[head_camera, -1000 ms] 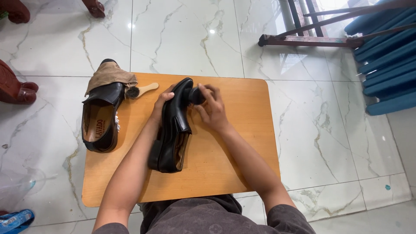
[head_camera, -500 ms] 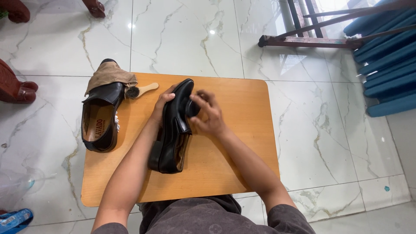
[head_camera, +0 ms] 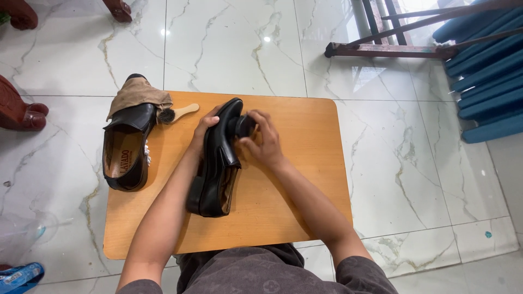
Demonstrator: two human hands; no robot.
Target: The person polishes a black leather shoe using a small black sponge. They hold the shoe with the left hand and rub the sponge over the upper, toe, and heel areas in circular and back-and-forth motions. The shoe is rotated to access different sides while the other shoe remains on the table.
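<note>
Bracing a glossy black leather loafer [head_camera: 218, 163] on its side at the middle of the orange wooden desk [head_camera: 294, 212], the left hand [head_camera: 204, 128] clasps its toe, steadying the upper toward the right hand [head_camera: 261, 144], whose fingers close around a small dark round applicator [head_camera: 243, 126] pressed against the smooth leather. Its mate [head_camera: 126, 149] lies sole-down at the desk's left edge, beside a tan cloth [head_camera: 136, 93] and a wooden-handled brush [head_camera: 177, 114].

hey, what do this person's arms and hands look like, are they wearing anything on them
Both arms are bare from the short sleeves down. The left hand and right hand have no gloves, and no rings, watch or bands show. The shirt is dark grey-brown with a faint repeating pattern.
</note>
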